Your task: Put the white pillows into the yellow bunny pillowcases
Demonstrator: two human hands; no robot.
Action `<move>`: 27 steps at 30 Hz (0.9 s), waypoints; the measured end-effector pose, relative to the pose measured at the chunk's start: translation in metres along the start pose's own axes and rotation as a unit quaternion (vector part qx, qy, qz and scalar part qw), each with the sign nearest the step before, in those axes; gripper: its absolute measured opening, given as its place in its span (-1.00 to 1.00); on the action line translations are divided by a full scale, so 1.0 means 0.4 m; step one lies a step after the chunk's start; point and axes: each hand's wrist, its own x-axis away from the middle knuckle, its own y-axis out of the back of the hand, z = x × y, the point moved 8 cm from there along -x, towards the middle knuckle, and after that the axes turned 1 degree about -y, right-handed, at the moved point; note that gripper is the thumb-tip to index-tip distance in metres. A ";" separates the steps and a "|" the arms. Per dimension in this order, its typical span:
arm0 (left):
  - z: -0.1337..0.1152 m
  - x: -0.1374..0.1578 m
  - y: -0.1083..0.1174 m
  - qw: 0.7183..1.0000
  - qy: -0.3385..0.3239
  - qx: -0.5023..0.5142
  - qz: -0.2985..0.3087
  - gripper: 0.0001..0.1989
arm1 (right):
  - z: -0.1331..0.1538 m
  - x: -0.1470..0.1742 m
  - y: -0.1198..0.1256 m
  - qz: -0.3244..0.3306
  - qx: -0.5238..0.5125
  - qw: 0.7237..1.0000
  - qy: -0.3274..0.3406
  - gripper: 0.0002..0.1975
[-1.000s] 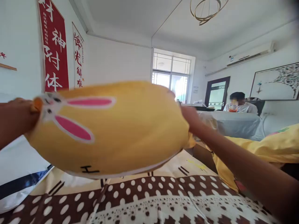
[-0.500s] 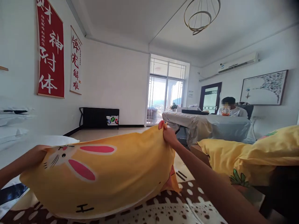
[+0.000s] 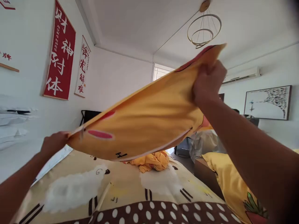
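Note:
A yellow pillowcase printed with pink rabbit ears is stretched in the air between my two hands. My left hand is closed on its lower left corner, near the printed rabbit face. At the upper right, my right hand grips the opposite end, well higher than the left. The cloth hangs slack and slanted, its lower edge sagging. Beneath it a crumpled orange-yellow cloth lies on the bed cover, which shows sheep and white dots on brown.
Yellow pillows with a potted-plant print lie at the right, beside the bed. White folded bedding is stacked at the left. Behind the cloth stands a plastic-covered table. A red scroll hangs on the left wall.
Both hands have risen with the pillowcase, the right hand much more, so it now slants up to the right. The sheep print and crumpled cloth below have come into view.

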 end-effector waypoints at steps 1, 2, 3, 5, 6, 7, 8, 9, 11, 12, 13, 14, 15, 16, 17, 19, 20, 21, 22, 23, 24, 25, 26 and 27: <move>-0.007 0.023 -0.063 0.999 -0.010 -0.009 0.045 -0.84 | 0.012 0.032 -0.011 0.017 -0.025 0.999 -0.014 -0.81; -0.024 0.046 -0.115 0.997 -0.019 -0.012 0.078 -0.82 | 0.032 0.077 -0.046 0.075 -0.038 0.996 -0.006 -0.85; -0.052 0.066 -0.151 0.995 -0.031 -0.007 0.098 -0.79 | 0.049 0.135 -0.090 0.143 -0.044 0.989 0.002 -0.85; -0.142 0.089 -0.170 0.991 -0.075 0.027 0.109 -0.65 | 0.071 0.268 -0.182 0.258 -0.059 0.964 0.003 -0.84; -0.200 0.093 -0.153 0.987 -0.108 0.052 0.108 -0.52 | 0.083 0.332 -0.219 0.290 -0.069 0.955 0.006 -0.85; -0.264 0.092 -0.121 0.980 -0.147 0.086 0.102 -0.39 | 0.095 0.391 -0.254 0.316 -0.079 0.945 0.007 -0.85; -0.328 0.090 -0.077 0.971 -0.183 0.124 0.092 -0.26 | 0.109 0.445 -0.288 0.349 -0.103 0.931 -0.004 -0.84; -0.390 0.086 -0.028 0.957 -0.217 0.176 0.084 -0.15 | 0.126 0.485 -0.315 0.368 -0.130 0.920 -0.017 -0.84; -0.483 0.069 0.052 0.934 -0.228 0.258 0.091 -0.12 | 0.179 0.527 -0.351 0.391 -0.195 0.899 -0.032 -0.83; -0.519 0.061 0.072 0.925 -0.225 0.285 0.113 -0.24 | 0.211 0.530 -0.357 0.392 -0.225 0.891 -0.029 -0.83; -0.546 0.051 0.086 0.919 -0.218 0.303 0.125 -0.40 | 0.241 0.524 -0.356 0.389 -0.250 0.886 -0.022 -0.84; -0.565 0.042 0.097 0.917 -0.217 0.310 0.123 -0.56 | 0.267 0.513 -0.350 0.385 -0.268 0.883 -0.009 -0.85; -0.575 0.032 0.106 0.920 -0.221 0.307 0.102 -0.69 | 0.286 0.501 -0.339 0.381 -0.279 0.881 0.004 -0.85; -0.578 0.023 0.116 0.926 -0.224 0.297 0.065 -0.77 | 0.296 0.491 -0.325 0.380 -0.282 0.881 0.017 -0.86; -0.575 0.017 0.124 0.931 -0.226 0.285 0.024 -0.81 | 0.296 0.485 -0.309 0.385 -0.279 0.879 0.030 -0.85; -0.563 0.012 0.125 0.938 -0.228 0.260 -0.019 -0.82 | 0.266 0.491 -0.273 0.421 -0.248 0.871 0.060 -0.62; -0.555 0.011 0.123 0.940 -0.225 0.254 -0.029 -0.80 | 0.234 0.501 -0.255 0.447 -0.213 0.866 0.072 -0.42; -0.547 0.010 0.123 0.940 -0.223 0.256 -0.037 -0.77 | 0.191 0.514 -0.236 0.476 -0.166 0.860 0.082 -0.23; -0.537 0.008 0.125 0.939 -0.221 0.259 -0.046 -0.75 | 0.137 0.526 -0.216 0.505 -0.112 0.851 0.088 -0.08; -0.526 0.004 0.128 0.937 -0.217 0.268 -0.057 -0.72 | 0.075 0.538 -0.196 0.533 -0.056 0.839 0.089 -0.01; -0.513 -0.002 0.131 0.934 -0.210 0.281 -0.067 -0.69 | 0.012 0.548 -0.174 0.559 -0.007 0.824 0.087 -0.04; -0.500 -0.009 0.131 0.931 -0.200 0.297 -0.071 -0.67 | -0.052 0.557 -0.153 0.586 0.032 0.806 0.081 -0.14; -0.487 -0.017 0.127 0.927 -0.189 0.315 -0.069 -0.64 | -0.113 0.563 -0.133 0.607 0.067 0.788 0.076 -0.28; -0.474 -0.024 0.119 0.923 -0.176 0.335 -0.060 -0.62 | -0.169 0.566 -0.115 0.620 0.102 0.775 0.068 -0.45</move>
